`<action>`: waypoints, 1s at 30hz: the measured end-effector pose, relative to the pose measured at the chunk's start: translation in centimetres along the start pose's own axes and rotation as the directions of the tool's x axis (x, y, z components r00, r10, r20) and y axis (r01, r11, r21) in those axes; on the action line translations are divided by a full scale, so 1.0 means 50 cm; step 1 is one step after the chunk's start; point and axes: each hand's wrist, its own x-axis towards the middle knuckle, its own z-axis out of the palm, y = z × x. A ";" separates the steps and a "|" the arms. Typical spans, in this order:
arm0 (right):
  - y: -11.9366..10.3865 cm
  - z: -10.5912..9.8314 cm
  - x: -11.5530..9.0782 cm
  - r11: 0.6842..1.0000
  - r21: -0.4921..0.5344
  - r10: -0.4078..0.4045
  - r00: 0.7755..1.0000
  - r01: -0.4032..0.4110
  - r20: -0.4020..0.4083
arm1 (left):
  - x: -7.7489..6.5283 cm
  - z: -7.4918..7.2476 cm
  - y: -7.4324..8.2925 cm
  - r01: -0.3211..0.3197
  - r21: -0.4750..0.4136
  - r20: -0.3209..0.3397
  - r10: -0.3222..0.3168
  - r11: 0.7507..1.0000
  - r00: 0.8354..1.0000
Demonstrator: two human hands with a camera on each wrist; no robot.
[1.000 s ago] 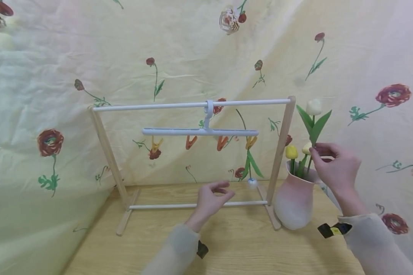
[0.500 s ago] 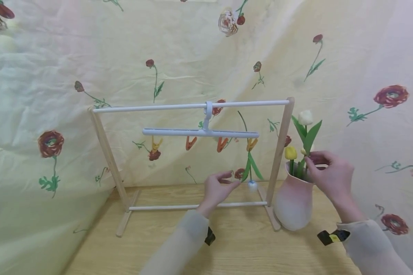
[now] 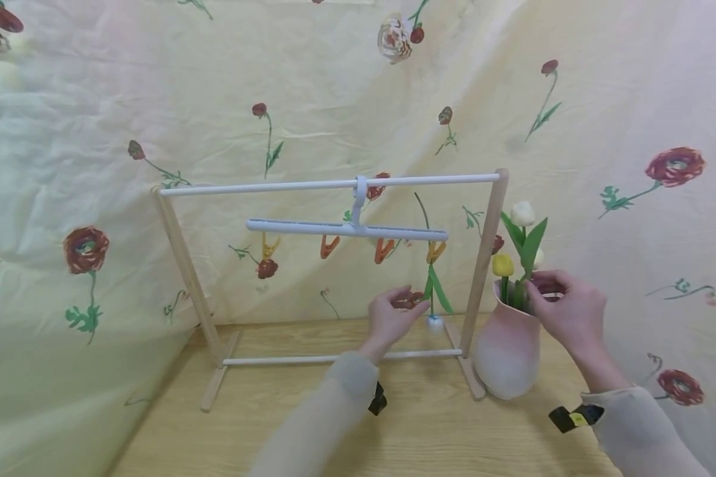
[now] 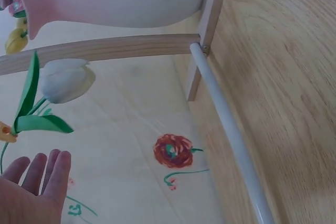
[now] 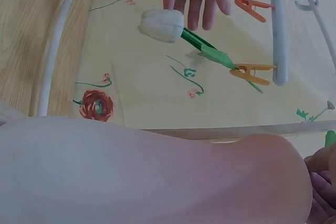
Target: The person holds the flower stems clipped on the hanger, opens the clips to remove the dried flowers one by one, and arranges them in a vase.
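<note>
At the right, my right hand (image 3: 573, 315) pinches the stem of a white artificial tulip (image 3: 522, 213) at the mouth of a pink-and-white vase (image 3: 509, 361). The tulip stands upright; its lower stem is hidden by the fingers and vase. Another white tulip (image 5: 161, 25) hangs head down from an orange-yellow clothespin (image 3: 435, 252) at the right end of a pale hanger (image 3: 346, 229). Beside its leaves is my left hand (image 3: 394, 318), fingers extended and holding nothing; the left wrist view shows a gap between fingertips (image 4: 64, 156) and leaves.
The hanger hooks over the top bar (image 3: 262, 187) of a wooden-legged rack on the table (image 3: 298, 417). Two orange clothespins (image 3: 329, 247) and a yellow clothespin (image 3: 270, 248) hang from it too. A yellow tulip (image 3: 503, 265) and a paler one stand in the vase. Flowered cloth surrounds the table.
My right hand has lowered the white tulip and moved it slightly left, down to the vase mouth. My left hand has moved right and up, towards the hanging tulip.
</note>
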 end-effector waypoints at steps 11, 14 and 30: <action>-0.004 0.011 -0.010 1.000 0.010 -0.018 1.000 0.019 -0.008 | 0.010 0.054 -0.018 -0.009 0.047 -0.003 0.009 0.999 1.000; 0.000 0.013 -0.013 1.000 0.004 -0.022 1.000 0.022 -0.008 | 0.010 0.061 -0.020 0.010 0.025 0.015 -0.011 1.000 1.000; -0.016 -0.005 -0.013 0.999 0.049 -0.008 0.987 0.016 -0.161 | 0.005 0.082 -0.009 -0.012 -0.001 0.038 0.012 1.000 0.999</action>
